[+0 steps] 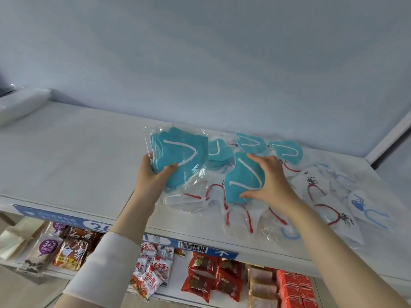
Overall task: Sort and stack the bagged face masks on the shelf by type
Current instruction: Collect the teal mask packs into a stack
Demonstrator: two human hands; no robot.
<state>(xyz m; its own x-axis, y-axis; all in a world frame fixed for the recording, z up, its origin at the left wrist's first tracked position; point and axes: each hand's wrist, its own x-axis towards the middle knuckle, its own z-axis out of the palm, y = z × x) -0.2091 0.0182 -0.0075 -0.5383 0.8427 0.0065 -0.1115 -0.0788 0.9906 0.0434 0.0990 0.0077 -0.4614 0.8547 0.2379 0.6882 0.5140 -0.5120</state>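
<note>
Gripping teal mask stack (178, 161): left hand (153, 174) | right hand (270, 181) pinching teal mask (242, 176)

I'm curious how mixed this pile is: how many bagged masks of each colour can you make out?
Teal masks: 5 showing, counting the left grip's stack as 1; right grip holds 1
White red-loop masks: at least 4
White blue-loop masks: at least 2
Total: at least 11
</note>
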